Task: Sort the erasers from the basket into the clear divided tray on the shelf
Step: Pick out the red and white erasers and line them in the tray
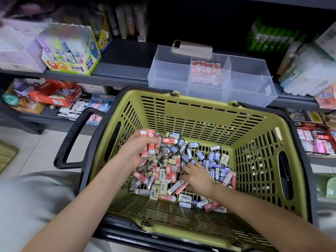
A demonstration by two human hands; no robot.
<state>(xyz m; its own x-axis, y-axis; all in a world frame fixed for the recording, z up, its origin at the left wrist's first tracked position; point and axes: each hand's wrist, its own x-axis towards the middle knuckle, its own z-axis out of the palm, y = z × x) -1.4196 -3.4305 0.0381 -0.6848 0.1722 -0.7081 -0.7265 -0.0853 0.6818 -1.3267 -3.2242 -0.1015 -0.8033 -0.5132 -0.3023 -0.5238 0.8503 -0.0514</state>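
One basket (181,99), one tray (169,77), left hand (137,151) gripping red erasers (150,148)

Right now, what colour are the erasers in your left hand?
Red and white erasers; head view.

Right hand (197,176) fingertips hidden among erasers (163,171), upper-left boxes (18,42) blurred

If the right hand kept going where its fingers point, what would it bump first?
Probably the heap of small paper-sleeved erasers in the green slotted plastic basket: the right hand points left into it, fingers seemingly touching already, though depth is unclear.
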